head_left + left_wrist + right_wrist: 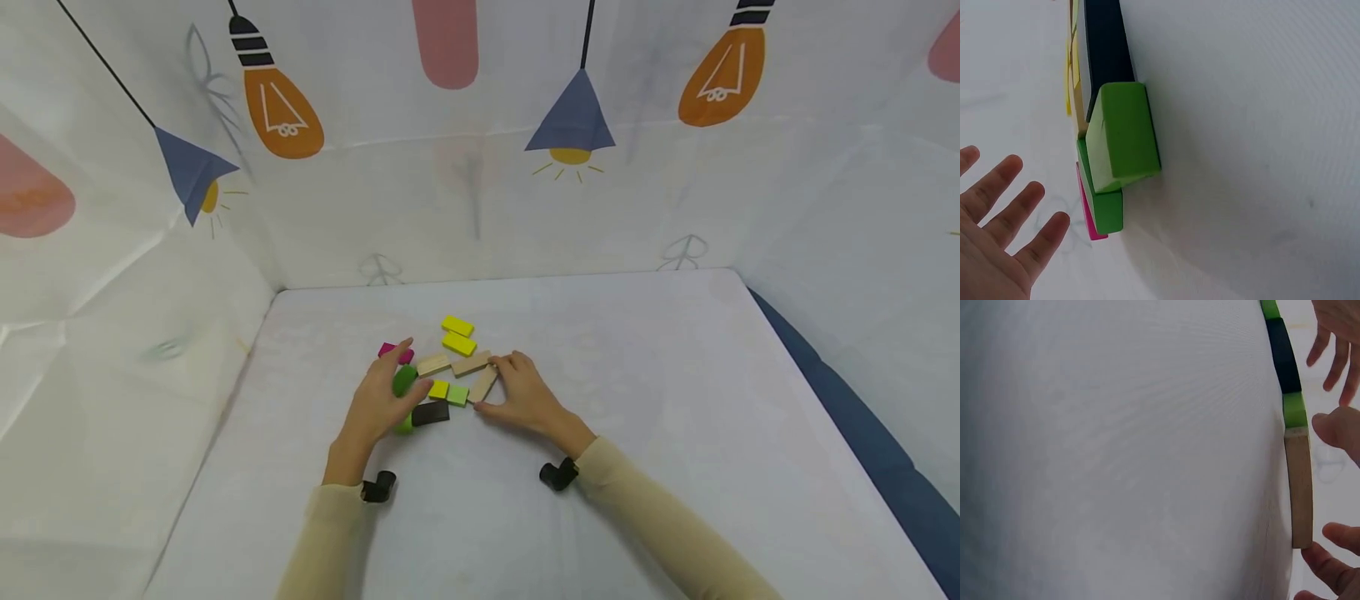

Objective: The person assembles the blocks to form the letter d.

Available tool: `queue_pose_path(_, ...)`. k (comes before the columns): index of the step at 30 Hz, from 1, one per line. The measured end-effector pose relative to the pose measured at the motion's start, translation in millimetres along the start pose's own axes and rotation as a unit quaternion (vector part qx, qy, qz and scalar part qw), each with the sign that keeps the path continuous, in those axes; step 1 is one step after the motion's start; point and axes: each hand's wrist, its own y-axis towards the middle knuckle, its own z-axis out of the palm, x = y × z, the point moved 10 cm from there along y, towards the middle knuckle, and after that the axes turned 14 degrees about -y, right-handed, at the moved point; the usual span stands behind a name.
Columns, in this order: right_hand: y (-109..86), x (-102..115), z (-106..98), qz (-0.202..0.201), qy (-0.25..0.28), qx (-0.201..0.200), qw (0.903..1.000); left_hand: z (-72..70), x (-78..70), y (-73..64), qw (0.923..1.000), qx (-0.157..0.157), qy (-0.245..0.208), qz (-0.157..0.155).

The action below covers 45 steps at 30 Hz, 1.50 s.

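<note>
My right hand (pixel 528 400) spans a plain wooden block (pixel 483 384) lengthwise, its thumb at the near end and a fingertip at the far end. In the right wrist view that fingertip touches the end of the wooden block (pixel 1299 487). My left hand (pixel 381 398) is spread with straight fingers over the left side of the block group, holding nothing. Under and beside it are a dark green block (pixel 404 380), a light green block (pixel 1124 134) and a magenta block (pixel 405 357), partly covered in the head view. A black block (pixel 431 413) lies right of the left thumb.
Between the hands sit a small yellow block (pixel 438 389) and a small light green block (pixel 457 396). Behind them lie two more wooden blocks (pixel 433 365) and two yellow blocks (pixel 458 343). The white table (pixel 637 358) meets a printed cloth wall at the back.
</note>
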Motion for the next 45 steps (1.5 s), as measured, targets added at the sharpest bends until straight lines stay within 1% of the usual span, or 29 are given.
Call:
queue_pose_path(4, 1.2, 1, 2, 0.01, 0.005, 0.005, 0.9999, 5.4, -1.4, 0.9, 0.9999, 0.006, -0.011, 0.004)
queue_pose_path(8, 1.9, 0, 4, 0.023, 0.004, 0.005, 0.9997, 10.1, -6.1, 2.2, 0.9996, 0.006, -0.013, 0.026)
queue_pose_path(12, 0.7, -2, 5, 0.042, 0.022, 0.005, 0.9989, 12.8, -10.2, 4.1, 0.9987, 0.002, -0.007, 0.05)
queue_pose_path(14, 0.0, -3, 6, 0.051, 0.031, 0.009, 0.9982, 13.3, -11.3, 4.5, 0.9985, 0.002, -0.009, 0.054)
queue_pose_path(16, -1.1, -4, 7, 0.058, 0.04, 0.012, 0.9975, 14.8, -10.9, 5.4, 0.9987, 0.004, -0.011, 0.05)
queue_pose_path(19, -1.8, -7, 8, 0.057, 0.043, 0.011, 0.9974, 19.2, -12.2, 7.8, 0.9988, 0.009, -0.01, 0.048)
queue_pose_path(23, -3.6, -8, 2, 0.042, 0.049, -0.002, 0.9979, 25.8, -19.4, 11.1, 0.9971, 0.009, -0.005, 0.076)
queue_pose_path(26, -6.7, -11, -1, 0.037, 0.053, 0.001, 0.9979, 30.9, -23.6, 13.4, 0.9956, 0.012, -0.002, 0.093)
queue_pose_path(28, -9.3, -14, -3, 0.036, 0.052, 0.009, 0.9979, 34.8, -24.1, 15.3, 0.9958, 0.017, 0.0, 0.09)
queue_pose_path(32, -16.1, -20, -7, 0.034, 0.048, 0.024, 0.998, 41.2, -25.2, 19.2, 0.9964, 0.02, 0.019, 0.08)
queue_pose_path(36, -23.4, -27, -13, 0.03, 0.047, 0.024, 0.9981, 48.0, -26.8, 23.2, 0.9964, 0.026, 0.037, 0.072)
queue_pose_path(42, -33.0, -38, -17, 0.024, 0.04, 0.023, 0.9986, 58.0, -26.7, 27.5, 0.9962, 0.049, 0.056, 0.045)
queue_pose_path(45, -38.0, -45, -18, 0.03, 0.034, 0.023, 0.9987, 60.7, -30.9, 27.9, 0.9955, 0.053, 0.064, 0.044)
